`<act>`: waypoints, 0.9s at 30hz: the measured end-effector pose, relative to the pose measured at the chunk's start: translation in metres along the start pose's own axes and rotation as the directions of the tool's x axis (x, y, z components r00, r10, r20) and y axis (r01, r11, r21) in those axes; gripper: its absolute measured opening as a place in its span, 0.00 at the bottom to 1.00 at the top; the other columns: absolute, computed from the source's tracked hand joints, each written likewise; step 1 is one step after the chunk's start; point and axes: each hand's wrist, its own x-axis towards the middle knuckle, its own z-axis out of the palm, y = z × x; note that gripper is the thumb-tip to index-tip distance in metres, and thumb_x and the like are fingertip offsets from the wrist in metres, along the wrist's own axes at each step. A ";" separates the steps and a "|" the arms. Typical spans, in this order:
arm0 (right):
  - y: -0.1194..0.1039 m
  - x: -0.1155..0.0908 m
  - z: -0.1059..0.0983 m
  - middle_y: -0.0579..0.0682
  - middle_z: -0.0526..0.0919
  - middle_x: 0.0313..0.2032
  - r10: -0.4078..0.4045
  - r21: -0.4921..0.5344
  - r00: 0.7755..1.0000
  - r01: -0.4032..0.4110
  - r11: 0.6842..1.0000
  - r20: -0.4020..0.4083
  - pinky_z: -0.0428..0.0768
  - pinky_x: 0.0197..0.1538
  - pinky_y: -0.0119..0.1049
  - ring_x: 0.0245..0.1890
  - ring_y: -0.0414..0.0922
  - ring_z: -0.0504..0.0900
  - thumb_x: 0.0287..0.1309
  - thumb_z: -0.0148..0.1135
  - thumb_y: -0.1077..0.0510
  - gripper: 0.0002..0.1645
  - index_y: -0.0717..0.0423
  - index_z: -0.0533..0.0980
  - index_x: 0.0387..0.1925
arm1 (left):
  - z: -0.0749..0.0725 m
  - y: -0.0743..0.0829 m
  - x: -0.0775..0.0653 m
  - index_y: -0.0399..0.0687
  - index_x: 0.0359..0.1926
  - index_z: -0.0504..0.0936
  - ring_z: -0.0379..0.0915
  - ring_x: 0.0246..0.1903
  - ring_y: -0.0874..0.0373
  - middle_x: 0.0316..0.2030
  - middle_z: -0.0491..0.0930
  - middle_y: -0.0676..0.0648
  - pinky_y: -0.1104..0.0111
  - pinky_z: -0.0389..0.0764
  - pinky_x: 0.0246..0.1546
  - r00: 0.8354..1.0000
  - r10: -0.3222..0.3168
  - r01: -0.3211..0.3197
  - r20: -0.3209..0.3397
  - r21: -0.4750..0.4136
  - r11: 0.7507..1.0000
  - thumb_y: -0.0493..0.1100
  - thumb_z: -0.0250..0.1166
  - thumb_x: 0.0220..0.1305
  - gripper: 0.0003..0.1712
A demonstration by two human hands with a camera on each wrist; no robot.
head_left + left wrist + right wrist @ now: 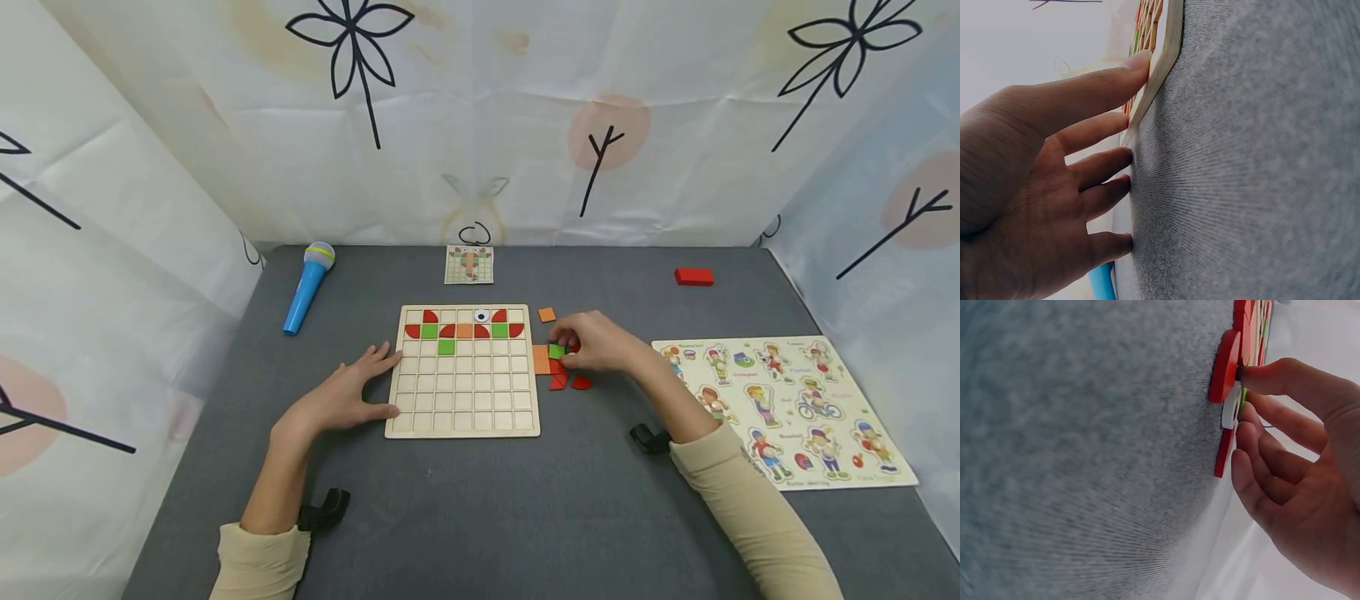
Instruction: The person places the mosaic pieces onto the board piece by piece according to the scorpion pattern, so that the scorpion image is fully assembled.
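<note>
A wooden grid board [462,383] lies mid-table, with red quarter-round, green, orange and eye tiles set in its far rows. My left hand [333,400] rests at its left edge, fingers spread, thumb and index finger touching the rim. At the right side of the board, my right hand [596,342] pinches a green square tile [557,352] between thumb and index finger, low over a small pile. Red tiles [558,382] and an orange tile [541,360] lie around it. In the right wrist view, a red rounded tile [1225,367] and a white tile [1229,409] sit below the fingertips.
Behind the board stands a small pattern card [469,265]. A blue toy microphone [303,292] lies at the back left, a red block [694,277] at the back right. A picture puzzle board [795,417] lies right, partly under the right forearm. Printed cloth walls enclose the table.
</note>
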 end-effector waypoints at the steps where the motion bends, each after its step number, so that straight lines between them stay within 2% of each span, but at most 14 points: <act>1: 0.000 0.000 0.000 0.56 0.90 0.41 -0.002 -0.001 1.000 0.002 1.000 -0.007 0.88 0.50 0.46 0.42 0.49 0.86 0.60 0.73 0.65 0.16 0.63 0.87 0.50 | 0.000 0.000 0.000 0.47 0.86 0.60 0.38 0.87 0.30 0.87 0.48 0.33 0.23 0.41 0.80 1.000 -0.001 0.001 0.000 0.000 1.000 0.55 0.77 0.67 0.55; 8: -0.001 -0.003 -0.001 0.53 0.91 0.40 -0.011 0.001 0.999 0.011 1.000 -0.052 0.87 0.49 0.44 0.41 0.47 0.86 0.59 0.74 0.64 0.15 0.61 0.88 0.49 | 0.000 -0.001 0.000 0.47 0.86 0.60 0.38 0.87 0.30 0.87 0.48 0.33 0.23 0.41 0.80 1.000 -0.004 0.004 -0.004 0.002 1.000 0.56 0.77 0.66 0.55; 14: -0.008 0.000 0.000 0.52 0.91 0.39 -0.045 0.046 0.996 0.049 0.998 -0.075 0.87 0.48 0.43 0.40 0.46 0.86 0.61 0.75 0.62 0.14 0.59 0.88 0.48 | 0.001 -0.002 0.001 0.47 0.86 0.60 0.38 0.87 0.30 0.87 0.48 0.33 0.23 0.41 0.80 1.000 -0.004 0.004 -0.005 0.000 1.000 0.55 0.77 0.66 0.55; 19: -0.018 0.009 0.005 0.51 0.91 0.38 -0.095 0.085 0.992 0.103 0.991 -0.086 0.86 0.46 0.40 0.38 0.44 0.86 0.63 0.75 0.62 0.12 0.58 0.89 0.48 | 0.000 -0.002 0.002 0.48 0.86 0.59 0.37 0.88 0.31 0.87 0.47 0.34 0.24 0.41 0.80 1.000 -0.008 0.008 0.003 -0.002 1.000 0.56 0.77 0.67 0.55; 27: -0.038 0.030 0.015 0.54 0.91 0.40 -0.145 0.097 0.986 0.153 0.984 -0.082 0.85 0.46 0.39 0.39 0.49 0.87 0.61 0.72 0.64 0.16 0.62 0.88 0.50 | -0.001 0.000 0.000 0.48 0.86 0.60 0.38 0.87 0.30 0.87 0.48 0.33 0.23 0.42 0.80 1.000 -0.001 0.001 -0.001 0.008 1.000 0.56 0.77 0.66 0.56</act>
